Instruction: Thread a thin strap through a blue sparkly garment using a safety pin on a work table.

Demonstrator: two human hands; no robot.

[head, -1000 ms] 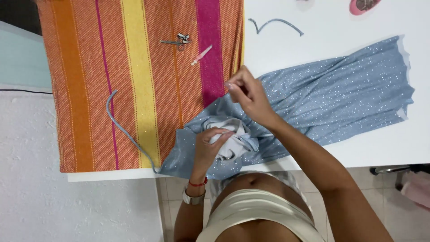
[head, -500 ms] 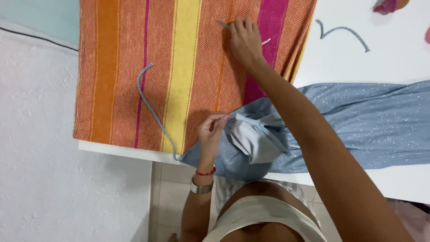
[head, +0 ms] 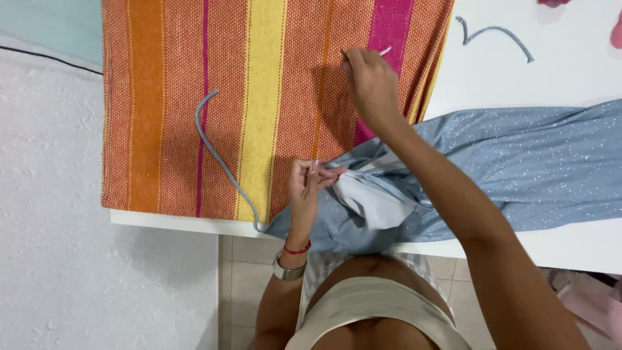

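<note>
A sparkly light-blue garment [head: 518, 162] lies across the white table [head: 570, 240], its bunched end with white lining [head: 372, 198] at the front edge. My left hand [head: 308, 185] pinches that bunched edge between thumb and fingers. My right hand [head: 369, 81] reaches far onto the orange, yellow and pink striped cloth [head: 259, 97], with its fingers curled down on the cloth. A thin white tool tip [head: 385, 50] sticks out beside it. What lies under the fingers is hidden. A grey cord [head: 217, 155] runs over the striped cloth into the garment.
A short loose piece of grey cord [head: 495, 32] lies on the white table at the back right, with pink items [head: 615, 32] at the top right corner. A rough white surface [head: 52, 227] is on the left, and tiled floor [head: 240, 272] shows below the table edge.
My right hand has left the garment and reached forward onto the striped cloth where small tools lay. My left hand has kept its pinch on the garment's edge. The view has shifted.
</note>
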